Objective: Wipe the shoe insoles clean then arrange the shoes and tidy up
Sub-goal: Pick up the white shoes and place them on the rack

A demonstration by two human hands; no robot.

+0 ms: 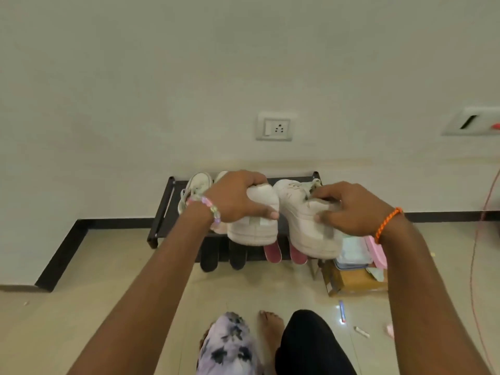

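My left hand [238, 197] and right hand [349, 209] each grip a white sneaker [257, 226] above the rack's [162, 207] front edge; arranging looks underway, tidying remains.

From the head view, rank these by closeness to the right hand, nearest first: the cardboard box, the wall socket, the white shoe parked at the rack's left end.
Measured from the right hand:
1. Cardboard box, on the floor just below the hand.
2. Wall socket, on the wall above and to the left.
3. White shoe at the rack's left end, beyond the left hand.
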